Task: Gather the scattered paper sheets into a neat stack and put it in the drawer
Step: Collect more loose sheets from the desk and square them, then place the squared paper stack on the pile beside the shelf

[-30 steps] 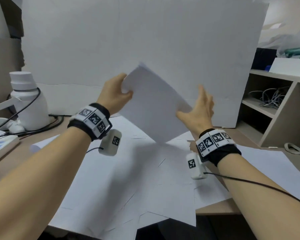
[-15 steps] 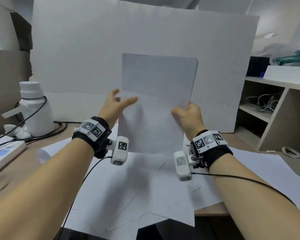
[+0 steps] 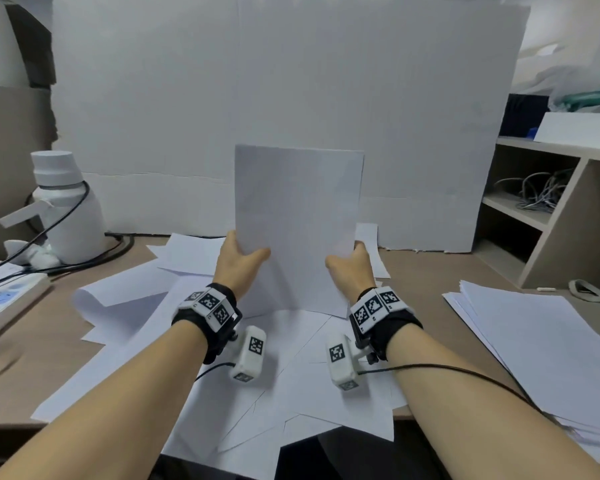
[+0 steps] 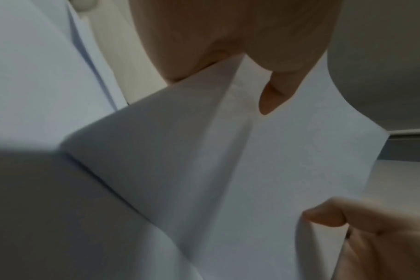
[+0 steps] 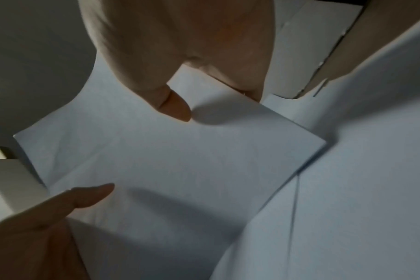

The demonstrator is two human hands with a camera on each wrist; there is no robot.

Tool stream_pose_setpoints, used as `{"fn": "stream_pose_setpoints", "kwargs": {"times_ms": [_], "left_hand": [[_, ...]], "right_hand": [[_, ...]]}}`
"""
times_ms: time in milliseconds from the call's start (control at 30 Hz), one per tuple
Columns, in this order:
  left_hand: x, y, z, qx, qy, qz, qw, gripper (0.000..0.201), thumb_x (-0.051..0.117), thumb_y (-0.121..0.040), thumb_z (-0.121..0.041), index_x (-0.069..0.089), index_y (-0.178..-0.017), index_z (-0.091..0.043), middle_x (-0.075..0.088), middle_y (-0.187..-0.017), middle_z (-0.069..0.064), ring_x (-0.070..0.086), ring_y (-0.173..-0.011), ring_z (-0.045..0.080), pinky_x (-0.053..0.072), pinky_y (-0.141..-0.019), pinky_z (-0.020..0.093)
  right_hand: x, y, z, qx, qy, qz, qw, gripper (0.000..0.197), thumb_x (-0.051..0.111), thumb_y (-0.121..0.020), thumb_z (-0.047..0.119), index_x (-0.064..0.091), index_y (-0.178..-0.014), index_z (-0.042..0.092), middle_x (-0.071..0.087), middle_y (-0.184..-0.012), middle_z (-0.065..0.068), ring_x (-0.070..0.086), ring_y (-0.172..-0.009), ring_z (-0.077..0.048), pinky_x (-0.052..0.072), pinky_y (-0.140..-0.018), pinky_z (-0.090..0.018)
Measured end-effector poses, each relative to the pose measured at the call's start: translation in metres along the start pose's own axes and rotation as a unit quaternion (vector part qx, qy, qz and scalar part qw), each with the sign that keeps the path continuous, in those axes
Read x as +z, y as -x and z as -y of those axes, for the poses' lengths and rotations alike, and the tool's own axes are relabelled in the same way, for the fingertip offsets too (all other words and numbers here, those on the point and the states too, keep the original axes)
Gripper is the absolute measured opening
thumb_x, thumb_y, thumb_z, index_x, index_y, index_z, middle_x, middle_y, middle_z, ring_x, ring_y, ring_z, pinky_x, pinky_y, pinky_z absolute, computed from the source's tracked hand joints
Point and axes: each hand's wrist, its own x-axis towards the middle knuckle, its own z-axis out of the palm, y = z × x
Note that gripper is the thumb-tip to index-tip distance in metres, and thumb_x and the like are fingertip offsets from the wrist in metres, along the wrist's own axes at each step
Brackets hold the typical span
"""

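Head view: we are holding a thin sheaf of paper [image 3: 298, 216] upright over the table [image 3: 45, 337], long axis vertical, broad face toward us, lower edge just above the scattered sheets [image 3: 291, 386] spread over the middle of the table. Our left hand [image 3: 238, 263] is gripping the sheaf's left edge low down, thumb across the front; our right hand [image 3: 350, 268] is gripping the right edge at about the same height. A separate paper pile [image 3: 541, 344] is lying at the right end of the table, and a white bottle [image 3: 63, 206] with a power strip [image 3: 7, 292] at the left. We are seeing no drawer in any view.

Left wrist view: the left thumb [image 4: 273, 98] is pressing on the near face, with the other fingers going behind the sheaf; the paper is bowing into a soft crease between the two grips.

Right wrist view: the right thumb [image 5: 173, 104] is pinching the sheaf's edge, and the left thumb is lying on the opposite margin.

Handling judgement: the paper is light, limp and smooth, so sheets are likely to slide and buckle. We are judging that paired grips on the long edges, low down, suit squaring the lower edge against the table.
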Motion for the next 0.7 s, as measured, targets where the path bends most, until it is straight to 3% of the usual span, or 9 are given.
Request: {"fn": "stream_pose_setpoints", "kwargs": {"times_ms": [100,267,333,400,533,667,700], "left_hand": [[0.002,-0.004,-0.001,0.003,-0.018,0.012,1.000,0.042,0.064,-0.069,-0.021,0.062,-0.111,-0.022,0.072,-0.108,-0.003,0.069,-0.101,0.018,0.056,-0.094,0.045],[0.010,-0.009,-0.018,0.056,-0.048,0.004,0.997,0.032,0.062,-0.087,-0.003,0.057,-0.115,-0.018,0.065,-0.099,-0.013,0.064,-0.091,0.007,0.048,-0.074,0.014],[0.013,-0.010,-0.035,0.081,-0.021,0.017,0.996,0.035,0.064,-0.085,-0.002,0.059,-0.115,-0.018,0.069,-0.103,-0.007,0.067,-0.092,0.008,0.052,-0.078,0.019],[0.020,-0.010,-0.052,0.088,0.029,0.032,0.995,0.036,0.064,-0.081,-0.001,0.061,-0.114,-0.017,0.072,-0.109,0.004,0.069,-0.095,0.017,0.057,-0.084,0.030],[0.047,-0.001,-0.077,0.042,0.139,0.040,0.989,0.036,0.059,-0.080,0.012,0.064,-0.110,-0.008,0.072,-0.101,0.007,0.067,-0.084,0.018,0.056,-0.078,0.030],[0.094,0.017,-0.089,-0.065,0.218,0.045,0.973,0.031,0.062,-0.084,0.010,0.060,-0.112,-0.003,0.066,-0.090,0.004,0.063,-0.076,0.019,0.054,-0.061,0.024],[0.108,0.022,-0.090,-0.101,0.232,0.049,0.966,0.028,0.063,-0.085,0.007,0.057,-0.110,-0.002,0.063,-0.090,0.005,0.063,-0.077,0.020,0.055,-0.062,0.025]], "right_hand": [[0.002,-0.001,-0.004,0.009,0.002,-0.001,1.000,0.026,0.054,-0.079,0.006,0.051,-0.104,0.012,0.057,-0.087,0.003,0.058,-0.084,-0.023,0.048,-0.074,-0.031],[-0.006,0.003,0.010,0.009,0.006,-0.005,1.000,0.034,0.053,-0.074,0.013,0.049,-0.108,0.011,0.057,-0.092,-0.001,0.054,-0.082,-0.023,0.048,-0.073,-0.033],[-0.024,0.002,0.018,-0.012,-0.008,-0.029,0.999,0.024,0.057,-0.077,0.010,0.054,-0.101,0.011,0.060,-0.087,0.000,0.057,-0.076,-0.020,0.049,-0.069,-0.030],[-0.049,0.001,0.026,-0.018,-0.005,-0.059,0.998,0.022,0.062,-0.077,0.014,0.057,-0.098,0.015,0.065,-0.089,0.001,0.063,-0.078,-0.018,0.053,-0.072,-0.031],[-0.107,0.007,0.028,0.047,-0.059,-0.072,0.995,0.008,0.067,-0.084,0.011,0.060,-0.087,0.012,0.062,-0.080,-0.006,0.062,-0.064,-0.021,0.054,-0.059,-0.032],[-0.152,0.029,0.027,0.108,-0.227,-0.045,0.967,0.013,0.068,-0.087,0.015,0.059,-0.094,0.009,0.064,-0.077,-0.014,0.066,-0.062,-0.026,0.046,-0.053,-0.029],[-0.160,0.035,0.027,0.109,-0.243,-0.042,0.963,0.014,0.068,-0.087,0.016,0.059,-0.097,0.010,0.064,-0.080,-0.013,0.065,-0.060,-0.024,0.041,-0.050,-0.028]]}}
